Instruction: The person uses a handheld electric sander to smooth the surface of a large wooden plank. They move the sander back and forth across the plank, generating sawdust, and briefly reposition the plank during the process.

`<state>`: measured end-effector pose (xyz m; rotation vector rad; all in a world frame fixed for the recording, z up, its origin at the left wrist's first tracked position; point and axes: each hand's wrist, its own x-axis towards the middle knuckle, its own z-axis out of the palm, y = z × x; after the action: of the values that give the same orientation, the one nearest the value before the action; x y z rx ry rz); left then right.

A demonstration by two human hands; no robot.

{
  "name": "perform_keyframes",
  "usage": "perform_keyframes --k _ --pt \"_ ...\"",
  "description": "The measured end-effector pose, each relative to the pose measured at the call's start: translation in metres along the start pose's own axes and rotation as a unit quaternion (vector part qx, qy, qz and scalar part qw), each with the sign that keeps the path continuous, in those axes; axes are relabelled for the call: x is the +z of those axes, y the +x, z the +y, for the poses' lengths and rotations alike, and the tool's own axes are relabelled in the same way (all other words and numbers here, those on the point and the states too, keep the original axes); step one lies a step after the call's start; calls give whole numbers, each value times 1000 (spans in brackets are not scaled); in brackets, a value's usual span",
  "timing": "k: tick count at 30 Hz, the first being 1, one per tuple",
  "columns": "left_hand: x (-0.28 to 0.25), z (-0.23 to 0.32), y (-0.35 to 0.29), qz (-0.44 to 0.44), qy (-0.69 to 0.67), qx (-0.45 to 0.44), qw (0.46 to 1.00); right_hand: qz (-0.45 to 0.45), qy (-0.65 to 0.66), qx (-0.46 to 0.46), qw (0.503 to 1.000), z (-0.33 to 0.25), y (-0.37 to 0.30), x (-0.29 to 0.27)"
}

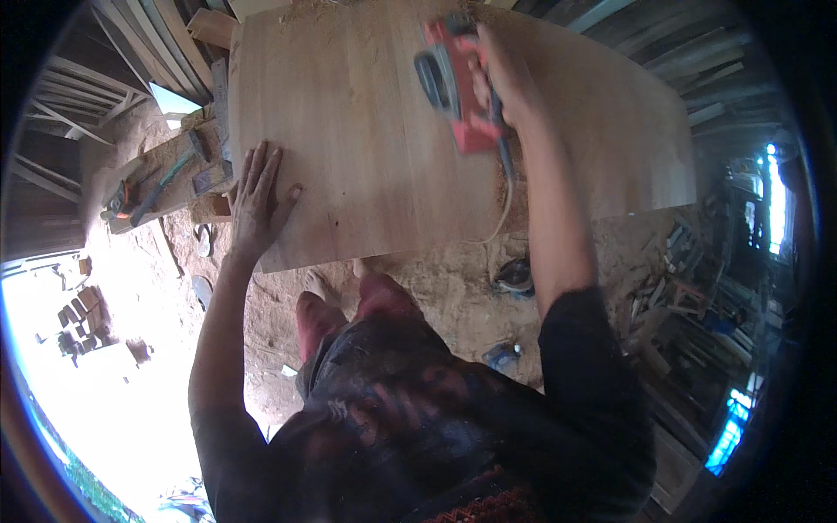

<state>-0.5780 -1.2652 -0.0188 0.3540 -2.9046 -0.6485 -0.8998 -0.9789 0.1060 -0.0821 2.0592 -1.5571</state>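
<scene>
A broad, pale wooden panel lies flat in front of me. My left hand rests on its left near part, fingers spread and palm down. My right hand is wrapped round the handle of a red and dark electric planer, which is on the panel right of the middle and slightly blurred. From its near end a power cord curves down over the panel's near edge. Wood shavings lie by the panel's far edge.
Left of the panel, a wooden beam bears a long-handled tool and an orange-and-black tool. Timber boards lean at the far left. On the dirt floor are a dark rounded object and scrap wood at right.
</scene>
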Motion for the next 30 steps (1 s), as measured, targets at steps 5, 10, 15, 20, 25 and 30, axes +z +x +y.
perform_keyframes --k 5,10,15,20,25,30 --pt "-4 -15 0 41 -4 -31 999 26 -29 102 994 41 -152 -3" --pt "15 -10 -9 39 2 -98 994 122 7 147 982 79 -262 6" --pt "34 -8 -19 94 11 -72 993 134 78 150 976 89 -341 26" --pt "38 1 -38 95 6 -63 993 119 -2 138 983 109 -360 45" --pt "35 13 -47 72 -9 -96 993 110 62 110 986 97 -318 58" --pt "28 17 -46 52 -2 -111 992 74 33 120 989 46 -200 71"
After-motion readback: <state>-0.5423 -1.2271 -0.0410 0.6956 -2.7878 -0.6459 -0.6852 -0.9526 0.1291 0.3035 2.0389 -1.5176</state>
